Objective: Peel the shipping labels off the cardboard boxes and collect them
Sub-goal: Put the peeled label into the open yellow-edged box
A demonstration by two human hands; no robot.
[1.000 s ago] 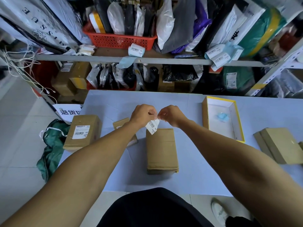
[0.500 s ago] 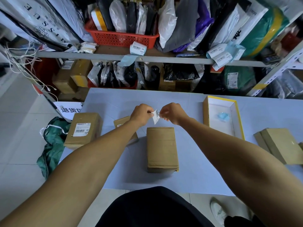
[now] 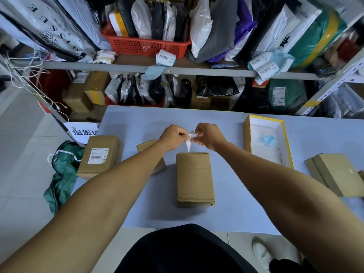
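Note:
A white shipping label (image 3: pixel 189 139), folded small, is pinched between my left hand (image 3: pixel 173 136) and my right hand (image 3: pixel 208 135), held above the far end of a plain brown cardboard box (image 3: pixel 194 178) in the middle of the pale blue table (image 3: pixel 236 205). That box shows no label on top. At the table's left edge sits another brown box (image 3: pixel 101 154) with a white barcode label (image 3: pixel 98 155) stuck on it. A smaller box (image 3: pixel 146 146) lies partly hidden under my left forearm.
An open yellow-rimmed white tray box (image 3: pixel 283 146) with blue crumpled bits (image 3: pixel 267 139) stands at the right. A brown box (image 3: pixel 334 173) lies at the far right edge. Shelves packed with parcels and a red basket (image 3: pixel 145 45) rise behind the table. Green cloth (image 3: pixel 63 174) lies on the floor.
The label hung flat from my fingers a second ago; both hands have since folded it up small and drawn closer together, a little farther from me.

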